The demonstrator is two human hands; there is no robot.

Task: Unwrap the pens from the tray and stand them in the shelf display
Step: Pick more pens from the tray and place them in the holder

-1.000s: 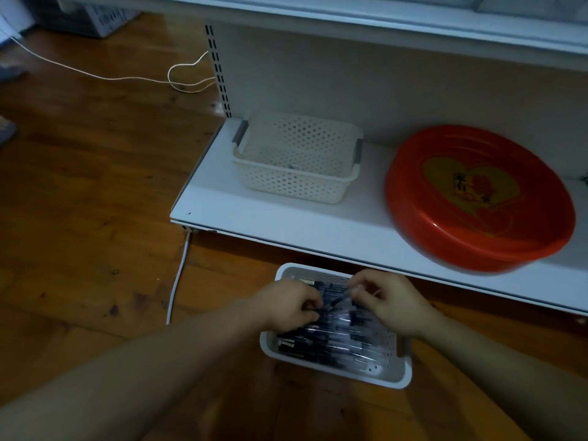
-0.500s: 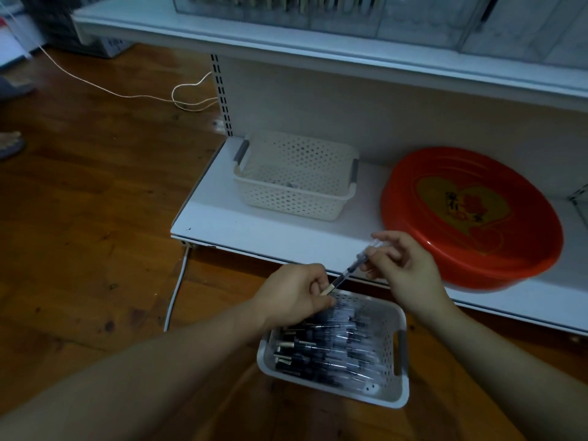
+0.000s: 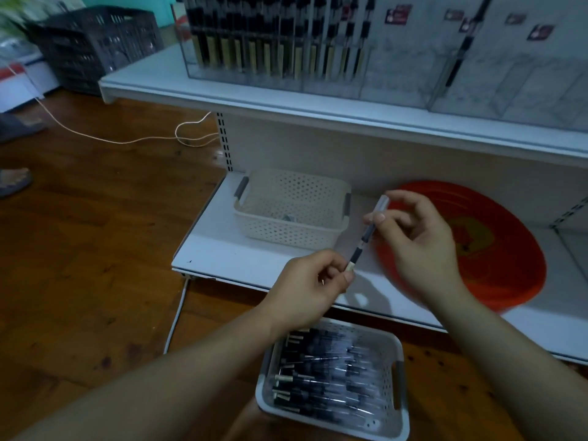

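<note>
A wrapped black pen (image 3: pixel 361 246) is held slanted in the air over the lower shelf (image 3: pixel 222 256). My left hand (image 3: pixel 313 288) pinches its pale bottom end. My right hand (image 3: pixel 416 240) pinches the clear wrapper (image 3: pixel 381 203) at its top end. Below my arms, a white tray (image 3: pixel 391 434) on the floor holds several wrapped pens. On the upper shelf stands a clear display (image 3: pixel 276 43) with several pens upright in its left compartments; its right compartments look mostly bare.
A cream perforated basket (image 3: pixel 292 230) and a red round tray (image 3: pixel 496 249) sit on the lower shelf. A dark crate (image 3: pixel 92 46) stands far left. White cables (image 3: pixel 127 141) run across the wooden floor. A sandalled foot (image 3: pixel 12 181) is at the left edge.
Both hands lifted one pen out of the tray and raised it in front of the lower shelf. My view tilted up, bringing the upper shelf display into sight.
</note>
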